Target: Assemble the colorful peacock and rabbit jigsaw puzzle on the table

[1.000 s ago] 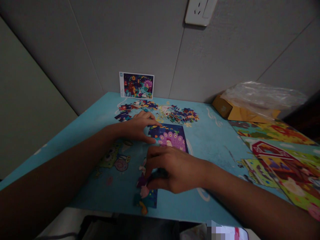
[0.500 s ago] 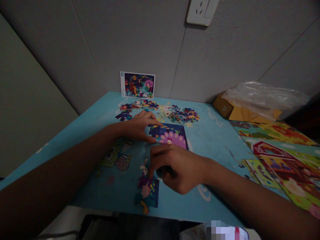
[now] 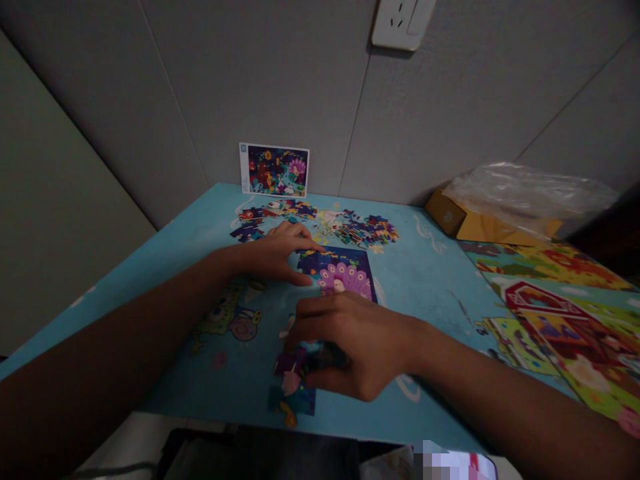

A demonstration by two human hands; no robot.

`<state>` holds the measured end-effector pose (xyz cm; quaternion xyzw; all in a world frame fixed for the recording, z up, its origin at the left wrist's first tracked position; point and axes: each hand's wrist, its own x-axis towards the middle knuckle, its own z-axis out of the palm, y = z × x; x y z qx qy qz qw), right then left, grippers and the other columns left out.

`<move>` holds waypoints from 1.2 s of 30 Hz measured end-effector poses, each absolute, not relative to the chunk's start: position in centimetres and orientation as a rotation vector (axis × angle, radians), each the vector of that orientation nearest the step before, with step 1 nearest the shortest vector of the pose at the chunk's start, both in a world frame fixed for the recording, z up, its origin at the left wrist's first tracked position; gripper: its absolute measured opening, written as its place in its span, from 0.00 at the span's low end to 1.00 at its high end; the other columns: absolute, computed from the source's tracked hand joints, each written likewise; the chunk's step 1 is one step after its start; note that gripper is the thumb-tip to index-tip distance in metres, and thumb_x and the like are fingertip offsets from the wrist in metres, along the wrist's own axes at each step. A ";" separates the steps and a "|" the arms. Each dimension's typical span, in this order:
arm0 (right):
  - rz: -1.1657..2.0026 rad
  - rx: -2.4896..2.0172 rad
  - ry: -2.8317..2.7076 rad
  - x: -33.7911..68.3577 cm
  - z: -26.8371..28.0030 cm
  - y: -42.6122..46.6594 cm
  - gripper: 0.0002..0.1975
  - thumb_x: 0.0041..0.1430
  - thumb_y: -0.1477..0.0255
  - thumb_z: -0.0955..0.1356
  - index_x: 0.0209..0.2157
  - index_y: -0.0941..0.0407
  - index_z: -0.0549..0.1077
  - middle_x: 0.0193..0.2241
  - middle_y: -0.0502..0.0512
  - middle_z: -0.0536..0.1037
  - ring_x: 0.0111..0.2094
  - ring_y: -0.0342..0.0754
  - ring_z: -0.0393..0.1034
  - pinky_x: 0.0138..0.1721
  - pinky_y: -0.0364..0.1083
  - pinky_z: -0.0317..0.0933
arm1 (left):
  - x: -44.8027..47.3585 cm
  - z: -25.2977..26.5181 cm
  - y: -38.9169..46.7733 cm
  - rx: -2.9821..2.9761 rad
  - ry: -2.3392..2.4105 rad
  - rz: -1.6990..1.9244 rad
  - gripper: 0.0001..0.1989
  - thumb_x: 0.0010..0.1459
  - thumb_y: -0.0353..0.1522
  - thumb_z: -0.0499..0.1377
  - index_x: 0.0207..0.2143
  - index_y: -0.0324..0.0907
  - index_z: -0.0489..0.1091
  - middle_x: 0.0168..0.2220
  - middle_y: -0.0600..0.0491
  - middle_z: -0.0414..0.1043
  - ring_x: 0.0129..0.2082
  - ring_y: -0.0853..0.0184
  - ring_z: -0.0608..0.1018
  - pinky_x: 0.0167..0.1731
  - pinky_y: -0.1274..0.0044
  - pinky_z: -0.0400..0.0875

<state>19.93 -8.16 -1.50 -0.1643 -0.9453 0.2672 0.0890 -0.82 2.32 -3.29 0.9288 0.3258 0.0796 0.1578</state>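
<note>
My left hand (image 3: pixel 280 255) lies at the left edge of a partly joined jigsaw puzzle (image 3: pixel 345 273) showing a pink fan-tailed creature on dark blue. Its thumb and forefinger are spread, with the fingertips at the puzzle's border. Nearer the table's front edge is a smaller joined puzzle section (image 3: pixel 295 399), with purple, pink and teal parts. Over its right side my right hand (image 3: pixel 357 340) is bent, thumb and fingers apart, fingertips at the pieces. This hand hides part of both sections. Beyond my left hand, loose puzzle pieces (image 3: pixel 367 230) lie in a spread heap.
A picture card (image 3: pixel 276 172) leans on the wall behind the pieces. At right are colourful finished puzzles (image 3: pixel 565 300) and a yellow-brown box (image 3: pixel 447 213) with clear plastic wrap (image 3: pixel 530 193). The blue table (image 3: pixel 170 260) meets the wall at the back.
My right hand has shifted slightly left and towards me; its thumb and fingers have spread from a pointing, pressing pose. My left hand has stayed in place.
</note>
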 end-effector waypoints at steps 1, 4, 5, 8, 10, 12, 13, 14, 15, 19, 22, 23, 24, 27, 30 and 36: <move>0.773 -0.495 -2.829 19.9 -1.4 -8.3 0.19 0.55 0.65 0.72 0.48 0.56 0.77 0.38 0.57 0.74 0.34 0.47 0.68 0.35 0.46 0.61 | -0.8 -3.2 2.3 2.654 0.935 0.220 0.32 0.51 0.48 0.66 0.58 0.51 0.70 0.53 0.46 0.63 0.54 0.52 0.64 0.56 0.61 0.58; 0.728 -0.518 -2.862 19.7 -1.4 -8.6 0.25 0.54 0.60 0.74 0.52 0.55 0.75 0.44 0.59 0.73 0.38 0.49 0.69 0.38 0.47 0.63 | -0.8 -3.3 2.3 2.659 0.933 0.224 0.32 0.50 0.49 0.66 0.57 0.52 0.70 0.54 0.47 0.63 0.54 0.52 0.64 0.57 0.60 0.58; 0.726 -0.524 -2.864 19.6 -1.4 -8.7 0.25 0.53 0.60 0.74 0.51 0.56 0.75 0.45 0.59 0.73 0.39 0.49 0.69 0.39 0.47 0.63 | -0.8 -3.3 2.3 2.662 0.929 0.231 0.32 0.50 0.49 0.66 0.57 0.52 0.70 0.53 0.47 0.63 0.54 0.52 0.64 0.57 0.60 0.58; 0.754 -0.540 -2.840 19.5 -1.4 -8.9 0.27 0.50 0.61 0.76 0.51 0.56 0.74 0.47 0.60 0.71 0.41 0.51 0.69 0.40 0.48 0.65 | -0.9 -3.4 2.4 2.660 0.921 0.244 0.32 0.50 0.49 0.66 0.57 0.52 0.70 0.53 0.47 0.63 0.54 0.53 0.64 0.56 0.61 0.59; 0.803 -0.525 -2.800 19.4 -1.5 -8.9 0.27 0.50 0.63 0.76 0.50 0.57 0.73 0.47 0.61 0.71 0.42 0.52 0.69 0.41 0.49 0.65 | -0.9 -3.4 2.3 2.651 0.925 0.249 0.32 0.50 0.48 0.66 0.57 0.51 0.71 0.53 0.47 0.63 0.54 0.53 0.64 0.56 0.61 0.58; 0.885 -0.523 -2.749 19.2 -1.6 -8.9 0.24 0.51 0.65 0.76 0.49 0.57 0.72 0.45 0.59 0.74 0.42 0.51 0.70 0.42 0.49 0.65 | -0.9 -3.4 2.3 2.646 0.930 0.247 0.32 0.50 0.48 0.66 0.57 0.51 0.71 0.53 0.47 0.63 0.54 0.52 0.64 0.56 0.61 0.58; 0.929 -0.532 -2.721 19.1 -1.7 -8.9 0.23 0.52 0.66 0.75 0.49 0.57 0.72 0.44 0.58 0.75 0.42 0.51 0.71 0.42 0.48 0.65 | -0.9 -3.3 2.2 2.645 0.932 0.243 0.32 0.50 0.48 0.66 0.57 0.51 0.71 0.53 0.47 0.63 0.54 0.52 0.64 0.56 0.61 0.58; 0.964 -0.548 -2.697 19.0 -1.8 -8.9 0.21 0.54 0.67 0.74 0.48 0.57 0.72 0.43 0.57 0.77 0.42 0.50 0.71 0.42 0.48 0.65 | -0.9 -3.3 2.2 2.645 0.934 0.238 0.32 0.50 0.48 0.66 0.57 0.51 0.71 0.53 0.47 0.63 0.54 0.52 0.64 0.56 0.61 0.58; 0.988 -0.565 -2.676 18.8 -1.8 -9.0 0.20 0.55 0.67 0.74 0.49 0.57 0.72 0.42 0.56 0.78 0.41 0.50 0.72 0.42 0.48 0.64 | -0.9 -3.3 2.2 2.645 0.935 0.233 0.32 0.50 0.48 0.66 0.58 0.51 0.70 0.53 0.47 0.63 0.55 0.52 0.64 0.56 0.61 0.58; 1.006 -0.595 -2.588 18.3 -2.1 -9.0 0.18 0.58 0.66 0.73 0.49 0.57 0.74 0.39 0.55 0.80 0.38 0.48 0.73 0.40 0.46 0.63 | -0.9 -3.5 2.3 2.655 0.931 0.246 0.33 0.50 0.49 0.66 0.58 0.50 0.70 0.53 0.46 0.63 0.55 0.52 0.64 0.56 0.61 0.58; 0.915 -0.631 -2.450 18.9 -2.1 -8.1 0.12 0.62 0.70 0.70 0.47 0.58 0.75 0.35 0.54 0.79 0.34 0.45 0.72 0.38 0.44 0.63 | -1.0 -3.7 2.6 2.666 0.919 0.262 0.32 0.50 0.49 0.65 0.57 0.52 0.70 0.53 0.47 0.63 0.55 0.52 0.64 0.57 0.61 0.58; 0.851 -0.670 -2.384 19.4 -2.1 -7.4 0.11 0.62 0.72 0.68 0.46 0.58 0.76 0.35 0.54 0.79 0.34 0.45 0.72 0.38 0.44 0.63 | -1.0 -3.8 2.6 2.670 0.909 0.269 0.31 0.50 0.49 0.65 0.56 0.52 0.71 0.53 0.47 0.64 0.54 0.52 0.64 0.57 0.61 0.58; 0.779 -0.737 -2.323 20.1 -2.1 -6.6 0.11 0.62 0.73 0.67 0.45 0.58 0.76 0.36 0.55 0.80 0.35 0.45 0.72 0.39 0.45 0.63 | -1.0 -3.8 2.7 2.672 0.898 0.277 0.29 0.50 0.48 0.65 0.55 0.52 0.72 0.53 0.47 0.64 0.54 0.52 0.64 0.57 0.61 0.58; 0.552 -1.032 -2.112 22.6 -2.4 -3.5 0.13 0.62 0.73 0.65 0.45 0.58 0.77 0.38 0.57 0.80 0.37 0.48 0.72 0.40 0.47 0.63 | -1.0 -3.7 2.7 2.661 0.888 0.289 0.29 0.50 0.48 0.66 0.54 0.50 0.72 0.53 0.47 0.64 0.55 0.52 0.64 0.56 0.62 0.60; 0.397 -1.356 -1.923 24.9 -2.8 -0.8 0.14 0.59 0.72 0.66 0.44 0.59 0.79 0.35 0.58 0.81 0.33 0.49 0.71 0.37 0.47 0.62 | -0.9 -3.5 2.5 2.641 0.908 0.307 0.29 0.54 0.47 0.65 0.56 0.45 0.72 0.53 0.44 0.65 0.55 0.52 0.66 0.56 0.62 0.60; 0.224 -1.702 -1.640 27.3 -2.1 0.8 0.16 0.54 0.74 0.64 0.39 0.59 0.81 0.31 0.57 0.81 0.31 0.49 0.72 0.32 0.45 0.60 | -0.8 -3.5 2.5 2.663 0.860 0.383 0.24 0.58 0.43 0.63 0.54 0.42 0.73 0.51 0.44 0.68 0.53 0.55 0.69 0.55 0.65 0.63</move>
